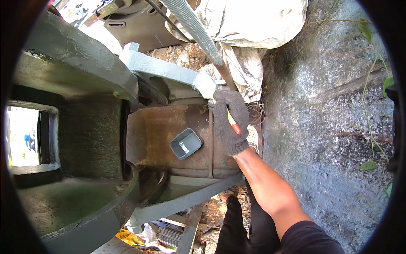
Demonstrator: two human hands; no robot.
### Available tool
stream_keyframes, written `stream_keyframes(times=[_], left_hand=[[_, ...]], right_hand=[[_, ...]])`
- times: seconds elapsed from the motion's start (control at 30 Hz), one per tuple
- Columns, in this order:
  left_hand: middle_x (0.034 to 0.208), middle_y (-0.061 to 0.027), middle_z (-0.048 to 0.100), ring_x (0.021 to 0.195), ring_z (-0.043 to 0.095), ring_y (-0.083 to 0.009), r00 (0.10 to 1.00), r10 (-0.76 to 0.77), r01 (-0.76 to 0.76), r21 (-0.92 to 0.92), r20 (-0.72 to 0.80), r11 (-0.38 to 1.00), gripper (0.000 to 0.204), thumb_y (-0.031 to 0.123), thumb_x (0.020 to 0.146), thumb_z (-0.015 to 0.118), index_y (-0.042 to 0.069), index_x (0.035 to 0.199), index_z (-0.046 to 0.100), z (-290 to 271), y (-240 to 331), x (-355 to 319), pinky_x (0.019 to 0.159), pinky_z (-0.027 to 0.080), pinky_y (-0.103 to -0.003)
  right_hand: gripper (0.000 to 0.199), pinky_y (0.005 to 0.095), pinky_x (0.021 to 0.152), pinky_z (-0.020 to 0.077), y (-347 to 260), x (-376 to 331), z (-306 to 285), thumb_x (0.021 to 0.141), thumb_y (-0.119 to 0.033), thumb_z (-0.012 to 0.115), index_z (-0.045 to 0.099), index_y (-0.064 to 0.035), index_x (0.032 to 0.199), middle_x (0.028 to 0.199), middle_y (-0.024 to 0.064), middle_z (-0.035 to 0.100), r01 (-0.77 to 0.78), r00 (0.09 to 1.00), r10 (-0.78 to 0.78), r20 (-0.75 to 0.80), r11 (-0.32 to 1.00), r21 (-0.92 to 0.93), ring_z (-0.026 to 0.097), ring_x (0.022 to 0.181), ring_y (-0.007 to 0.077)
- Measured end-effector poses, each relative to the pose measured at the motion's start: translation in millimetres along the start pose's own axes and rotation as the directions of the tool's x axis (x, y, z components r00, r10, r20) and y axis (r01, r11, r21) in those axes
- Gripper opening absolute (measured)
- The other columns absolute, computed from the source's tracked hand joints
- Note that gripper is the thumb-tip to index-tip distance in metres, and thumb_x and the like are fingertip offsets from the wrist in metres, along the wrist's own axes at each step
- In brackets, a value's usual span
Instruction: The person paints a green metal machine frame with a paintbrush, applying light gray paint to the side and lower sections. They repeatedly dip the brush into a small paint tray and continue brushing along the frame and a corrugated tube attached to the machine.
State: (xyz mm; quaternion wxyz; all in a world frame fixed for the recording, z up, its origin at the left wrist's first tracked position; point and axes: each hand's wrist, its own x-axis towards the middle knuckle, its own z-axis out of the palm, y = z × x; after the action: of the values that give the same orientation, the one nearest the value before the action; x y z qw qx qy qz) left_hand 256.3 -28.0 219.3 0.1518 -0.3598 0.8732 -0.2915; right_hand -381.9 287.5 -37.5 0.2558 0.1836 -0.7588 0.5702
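Outdoors, mid-job.
Right hand [230,122]: gloved, fist closed around paintbrush [232,122].
Painted: grey bracket [165,70].
Unpainted: rusty panel [169,127] under paint tub [186,143].

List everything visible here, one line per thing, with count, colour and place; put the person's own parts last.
paint tray: one, grey, square, on the rusty panel at centre
rusty panel: one, brown, centre
large machine casting: one, grey-green, left
painted bar: one, pale grey, above the panel
threaded rod: one, grey, top centre
cloth: one, off-white, top
concrete wall: one, grey, right
brush handle: one, red and yellow, in the gloved hand
right hand: one, dark grey knit glove, fingers wrapped round the handle
left hand: not in view
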Motion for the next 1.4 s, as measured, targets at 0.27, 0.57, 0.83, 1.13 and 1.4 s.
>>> stream_keyframes(times=[0.27,0.57,0.83,1.13,1.4], left_hand=[[0.11,-0.0244,0.074,0.102,0.069,-0.0437,0.999,0.013,-0.013,0.006,0.045,1.0,0.027,0.02,0.099,0.061,-0.002,0.107,0.074,3.3,-2.6,-0.2,0.087,0.058,-0.053],[0.112,-0.0244,0.073,0.103,0.068,-0.0438,0.998,0.028,-0.029,0.03,0.064,0.999,0.026,0.019,0.099,0.061,-0.002,0.108,0.074,-1.1,1.0,0.6,0.087,0.058,-0.053],[0.113,-0.0243,0.073,0.105,0.068,-0.0444,0.999,0.018,-0.018,0.009,0.031,1.0,0.027,0.02,0.1,0.061,-0.002,0.109,0.074,2.4,-2.9,-1.8,0.089,0.057,-0.054],[0.113,-0.0244,0.073,0.105,0.068,-0.0439,0.997,-0.019,0.018,0.004,0.073,1.0,0.027,0.02,0.1,0.06,-0.002,0.107,0.074,-5.1,6.8,2.7,0.088,0.057,-0.053],[0.114,-0.0235,0.073,0.106,0.068,-0.0431,0.999,-0.003,0.002,0.01,0.043,1.0,0.026,0.019,0.1,0.061,-0.002,0.108,0.074,-3.9,6.4,2.3,0.089,0.057,-0.053]], right_hand=[[0.018,0.0355,0.094,0.0589,13.4,5.2,-3.0,0.105,-0.004,0.054,0.063,0.0015,0.12,0.118,0.0137,0.063,-0.323,0.915,0.35,-0.201,0.933,0.157,0.069,0.109,0.0209],[0.02,0.0352,0.094,0.0569,19.8,-8.2,-10.0,0.107,-0.008,0.053,0.061,0.0012,0.124,0.126,0.0146,0.062,-0.176,0.966,0.174,-0.19,0.984,0.006,0.069,0.103,0.0213],[0.015,0.0362,0.088,0.0545,26.9,-7.9,-4.9,0.099,-0.007,0.064,0.067,0.0018,0.111,0.105,0.0141,0.067,-0.433,0.891,0.453,-0.022,0.864,0.257,0.067,0.096,0.0235],[0.018,0.0336,0.091,0.0595,25.8,-1.2,-13.8,0.107,-0.007,0.054,0.064,0.0015,0.119,0.118,0.013,0.065,-0.257,0.954,0.257,-0.153,0.966,0.021,0.072,0.102,0.0198],[0.016,0.0331,0.085,0.0583,22.8,-11.1,-9.7,0.105,-0.006,0.056,0.066,0.0014,0.115,0.113,0.0121,0.066,-0.142,0.974,0.13,-0.187,0.988,-0.056,0.068,0.099,0.019]])
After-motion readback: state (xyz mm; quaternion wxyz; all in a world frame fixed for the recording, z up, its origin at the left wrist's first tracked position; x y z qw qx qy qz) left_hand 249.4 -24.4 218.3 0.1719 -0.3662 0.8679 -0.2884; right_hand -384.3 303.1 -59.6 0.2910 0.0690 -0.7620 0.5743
